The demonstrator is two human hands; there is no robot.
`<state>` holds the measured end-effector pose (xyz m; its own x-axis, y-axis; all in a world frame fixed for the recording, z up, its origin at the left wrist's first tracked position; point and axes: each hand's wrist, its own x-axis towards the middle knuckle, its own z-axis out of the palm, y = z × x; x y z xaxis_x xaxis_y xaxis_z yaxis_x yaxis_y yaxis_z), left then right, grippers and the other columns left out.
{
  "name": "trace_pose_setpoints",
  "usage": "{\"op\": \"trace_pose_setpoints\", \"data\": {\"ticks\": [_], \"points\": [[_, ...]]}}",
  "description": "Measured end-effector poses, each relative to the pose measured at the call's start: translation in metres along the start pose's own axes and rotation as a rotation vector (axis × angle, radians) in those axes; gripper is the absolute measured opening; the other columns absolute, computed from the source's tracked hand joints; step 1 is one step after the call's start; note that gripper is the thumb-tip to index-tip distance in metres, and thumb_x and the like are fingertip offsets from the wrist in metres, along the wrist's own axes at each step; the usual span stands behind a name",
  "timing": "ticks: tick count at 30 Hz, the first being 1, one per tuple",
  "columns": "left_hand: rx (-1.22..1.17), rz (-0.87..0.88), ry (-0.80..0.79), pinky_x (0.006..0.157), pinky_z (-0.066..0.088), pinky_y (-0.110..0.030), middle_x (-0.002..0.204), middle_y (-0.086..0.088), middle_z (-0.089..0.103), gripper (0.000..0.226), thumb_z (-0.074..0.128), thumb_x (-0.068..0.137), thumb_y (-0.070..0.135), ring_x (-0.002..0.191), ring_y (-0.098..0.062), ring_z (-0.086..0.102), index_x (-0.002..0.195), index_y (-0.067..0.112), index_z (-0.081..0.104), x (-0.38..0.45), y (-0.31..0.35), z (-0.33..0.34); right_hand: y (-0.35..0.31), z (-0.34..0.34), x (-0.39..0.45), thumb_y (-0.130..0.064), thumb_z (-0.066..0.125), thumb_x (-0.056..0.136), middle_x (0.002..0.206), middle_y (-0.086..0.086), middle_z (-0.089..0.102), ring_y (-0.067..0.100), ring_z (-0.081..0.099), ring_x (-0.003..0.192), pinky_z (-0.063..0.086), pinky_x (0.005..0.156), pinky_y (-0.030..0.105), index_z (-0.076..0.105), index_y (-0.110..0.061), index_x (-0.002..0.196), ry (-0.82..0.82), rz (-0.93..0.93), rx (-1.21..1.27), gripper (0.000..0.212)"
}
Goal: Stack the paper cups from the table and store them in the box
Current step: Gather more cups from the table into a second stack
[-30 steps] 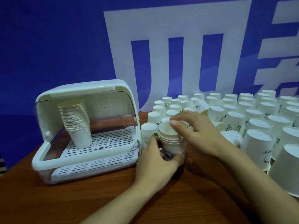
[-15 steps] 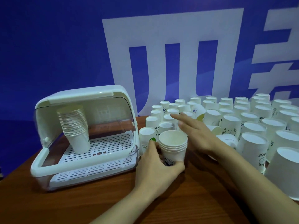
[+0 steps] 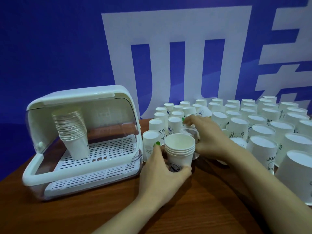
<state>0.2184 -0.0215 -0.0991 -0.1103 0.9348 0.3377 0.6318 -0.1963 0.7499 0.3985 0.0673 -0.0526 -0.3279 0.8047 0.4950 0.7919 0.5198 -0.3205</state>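
My left hand grips a short stack of upright white paper cups standing on the brown table, just right of the box. Behind that stack, my right hand curls its fingers round a blurred single cup among the upside-down cups. The white storage box stands at the left with its clear lid swung up. Inside it, a tall stack of cups leans on the slatted tray.
Several upside-down paper cups fill the table's right and back, reaching the right edge. Bare brown tabletop lies in front of the box and under my forearms. A blue and white banner wall rises behind.
My right hand left the top of the stack, reached back into the loose cups and closed on one cup. My left hand kept its grip on the stack.
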Motion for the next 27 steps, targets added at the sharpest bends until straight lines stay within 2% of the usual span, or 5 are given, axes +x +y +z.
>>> {"op": "trace_pose_setpoints", "data": {"ticks": [8, 12, 18, 23, 27], "points": [[0.005, -0.011, -0.004, 0.076, 0.056, -0.036, 0.09, 0.014, 0.067, 0.06, 0.068, 0.058, 0.068, 0.079, -0.002, 0.062, 0.104, 0.035, 0.049, 0.0, 0.001, 0.0, -0.014, -0.034, -0.011, -0.033, 0.093, 0.066, 0.105, -0.003, 0.053, 0.004, 0.055, 0.083, 0.042, 0.067, 0.007, 0.057, -0.02, 0.11, 0.516, 0.241, 0.317, 0.059], [-0.013, -0.02, 0.001, 0.077, 0.057, -0.038, 0.089, 0.014, 0.068, 0.06, 0.071, 0.057, 0.068, 0.077, 0.0, 0.063, 0.104, 0.037, 0.05, 0.001, 0.0, 0.0, -0.035, -0.029, -0.013, -0.044, 0.091, 0.059, 0.103, 0.003, 0.072, 0.014, 0.073, 0.081, 0.058, 0.07, 0.034, 0.045, -0.027, 0.105, 0.322, 0.265, 0.807, 0.068], [-0.025, -0.013, 0.016, 0.081, 0.058, -0.04, 0.094, 0.019, 0.068, 0.066, 0.067, 0.057, 0.073, 0.085, -0.001, 0.066, 0.111, 0.039, 0.051, 0.002, 0.0, 0.0, -0.033, -0.005, -0.011, -0.091, 0.05, 0.071, 0.14, -0.03, 0.051, 0.002, 0.025, 0.148, 0.019, 0.124, 0.038, 0.064, -0.056, 0.108, -0.074, 0.046, 0.371, 0.053], [-0.007, -0.02, 0.008, 0.079, 0.057, -0.037, 0.085, 0.017, 0.068, 0.06, 0.072, 0.06, 0.069, 0.078, 0.002, 0.064, 0.107, 0.038, 0.05, 0.001, 0.0, 0.0, -0.025, -0.017, -0.017, -0.08, 0.057, 0.067, 0.135, -0.019, 0.059, 0.001, 0.048, 0.131, 0.038, 0.111, 0.038, 0.055, -0.048, 0.134, -0.034, 0.077, 0.442, 0.074], [-0.016, -0.016, 0.003, 0.078, 0.056, -0.036, 0.087, 0.015, 0.068, 0.053, 0.079, 0.068, 0.064, 0.078, 0.001, 0.063, 0.103, 0.037, 0.049, 0.001, -0.001, 0.0, -0.03, -0.015, -0.016, -0.068, 0.051, 0.082, 0.129, -0.017, 0.065, -0.004, 0.055, 0.124, 0.043, 0.108, 0.034, 0.061, -0.04, 0.134, 0.055, 0.038, 0.595, 0.06]]}}
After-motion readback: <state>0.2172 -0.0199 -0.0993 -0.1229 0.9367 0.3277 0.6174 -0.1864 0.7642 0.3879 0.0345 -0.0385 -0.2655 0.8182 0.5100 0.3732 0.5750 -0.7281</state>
